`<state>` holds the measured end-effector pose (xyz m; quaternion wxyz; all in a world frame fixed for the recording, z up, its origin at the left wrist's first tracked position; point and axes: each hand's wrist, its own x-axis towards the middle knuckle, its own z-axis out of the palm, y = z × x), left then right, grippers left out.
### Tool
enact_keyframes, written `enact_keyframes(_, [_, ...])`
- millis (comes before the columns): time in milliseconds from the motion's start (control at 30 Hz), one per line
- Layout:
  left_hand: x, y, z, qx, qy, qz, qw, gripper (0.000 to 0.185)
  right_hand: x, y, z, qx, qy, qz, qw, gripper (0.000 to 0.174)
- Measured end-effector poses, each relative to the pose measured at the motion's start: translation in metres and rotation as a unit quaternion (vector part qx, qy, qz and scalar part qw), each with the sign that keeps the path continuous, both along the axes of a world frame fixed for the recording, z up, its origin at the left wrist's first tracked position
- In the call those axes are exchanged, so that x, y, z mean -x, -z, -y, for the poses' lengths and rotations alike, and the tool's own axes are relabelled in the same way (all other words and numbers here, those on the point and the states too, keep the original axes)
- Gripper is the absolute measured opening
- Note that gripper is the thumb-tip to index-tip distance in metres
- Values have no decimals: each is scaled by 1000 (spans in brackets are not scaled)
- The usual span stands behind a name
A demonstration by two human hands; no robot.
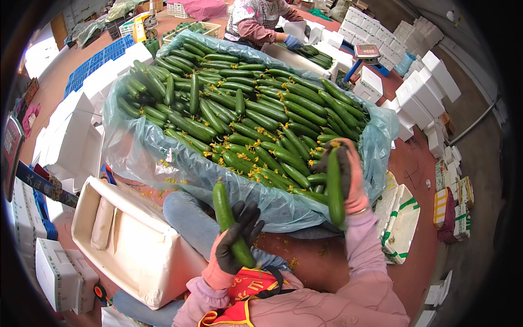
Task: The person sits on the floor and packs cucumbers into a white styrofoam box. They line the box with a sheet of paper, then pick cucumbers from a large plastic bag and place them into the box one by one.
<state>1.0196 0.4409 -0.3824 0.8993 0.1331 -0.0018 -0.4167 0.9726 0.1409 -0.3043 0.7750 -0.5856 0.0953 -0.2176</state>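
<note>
Before me stands a large bin lined with a translucent blue plastic sheet (pixel 192 204), heaped with green cucumbers (pixel 261 118), many bearing yellow blossoms. My left hand (pixel 239 239), in a black and coral glove, holds one cucumber (pixel 229 222) across its palm, in front of my lap. In the same kind of glove, my right hand (pixel 349 175) grips another cucumber (pixel 335 186) upright at the bin's near right edge. At my left, a tilted white box lined with paper (pixel 135 253) has a paper roll (pixel 102 225) inside.
Across the bin, a person (pixel 261 24) in blue gloves handles cucumbers in a white foam box (pixel 282 59). A scale (pixel 366 53) stands beyond at right, another (pixel 14 151) at far left. Foam boxes (pixel 61 274) are stacked on both sides; a green-taped one (pixel 400 229) lies at my right.
</note>
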Motion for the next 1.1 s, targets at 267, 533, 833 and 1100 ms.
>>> enact_keyframes(267, [15,1,14,-170,65,17,983,44,-85,55,-86,389,76,-37,917,26])
enact_keyframes(533, [5,3,-7,-45,-8,-129,991,65,-128,134,32,731,121,-237,629,31])
enact_keyframes(833, [-31,29,-19,-29,-60,17,998,55,-130,17,-115,81,-187,-26,979,20])
enact_keyframes(1100, [-18,31,-75,78,-89,-45,992,57,-166,22,-179,519,62,-21,852,13])
